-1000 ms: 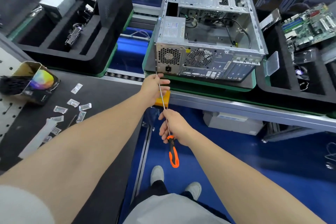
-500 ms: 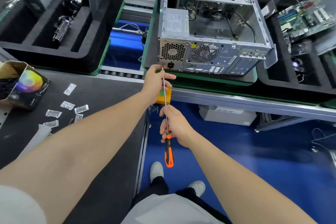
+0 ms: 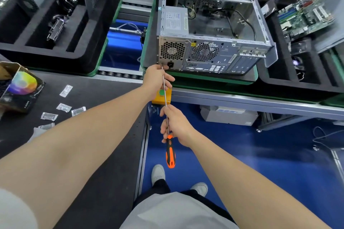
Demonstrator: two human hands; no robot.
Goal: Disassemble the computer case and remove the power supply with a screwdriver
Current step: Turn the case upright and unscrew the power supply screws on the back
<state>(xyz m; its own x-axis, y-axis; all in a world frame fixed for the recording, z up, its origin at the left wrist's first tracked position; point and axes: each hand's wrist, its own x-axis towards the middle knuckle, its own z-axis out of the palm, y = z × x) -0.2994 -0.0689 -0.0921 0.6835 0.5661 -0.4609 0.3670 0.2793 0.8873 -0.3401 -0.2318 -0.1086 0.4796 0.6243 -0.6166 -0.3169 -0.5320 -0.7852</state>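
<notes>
An open silver computer case [image 3: 219,50] lies on its side on a green-edged tray, rear panel facing me. The grey power supply [image 3: 174,21] sits in its left rear corner, with its honeycomb fan grille showing. A long screwdriver [image 3: 170,151] with an orange and black handle points up at the lower left corner of the power supply's back plate. My left hand [image 3: 157,78] holds the shaft near the tip, right at the case. My right hand [image 3: 176,126] grips the shaft just above the handle.
A black foam tray [image 3: 55,29] with parts stands at the left. Another at the right holds a green motherboard [image 3: 305,16]. A cardboard box [image 3: 18,87] and several small plastic bags lie on the black bench. A yellow button box [image 3: 162,96] hangs on the conveyor rail.
The view has shifted closer to the case. Both hands keep their hold on the screwdriver, with its tip staying at the power supply's lower left corner.
</notes>
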